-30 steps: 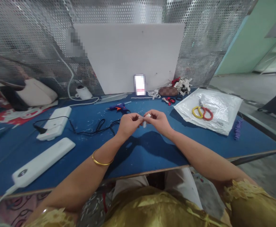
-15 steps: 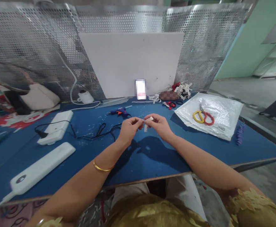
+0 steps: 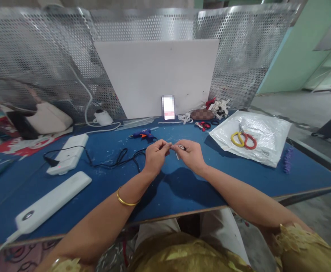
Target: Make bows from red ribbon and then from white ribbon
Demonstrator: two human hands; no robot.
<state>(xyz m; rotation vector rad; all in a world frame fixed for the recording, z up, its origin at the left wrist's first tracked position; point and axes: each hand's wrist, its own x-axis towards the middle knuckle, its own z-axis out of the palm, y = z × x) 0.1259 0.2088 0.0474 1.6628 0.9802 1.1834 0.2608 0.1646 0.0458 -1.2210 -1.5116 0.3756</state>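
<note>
Above the blue table [image 3: 188,204], my left hand [image 3: 157,155] and my right hand [image 3: 191,155] meet, fingertips pinched together. Between them is a short piece of white ribbon [image 3: 177,155], mostly covered by the fingers. One end hangs below my right fingers. My left thumb and forefinger pinch at its other end, where the detail is too small to make out. Behind my left hand lies a blue glue gun [image 3: 144,134] with an orange trigger, its black cord [image 3: 117,163] running left.
A white power strip [image 3: 69,155] and a long white device [image 3: 53,202] lie left. Scissors with yellow and red handles [image 3: 249,141] rest on a white bubble mailer [image 3: 267,128] at right. A phone [image 3: 168,107] leans on a white board [image 3: 159,75]; ribbon scraps [image 3: 221,108] lie beside a checkered pouch [image 3: 202,115].
My fingers have closed further over the white ribbon, so less of it shows. The right hand has turned slightly, and its hanging end has shifted a little right.
</note>
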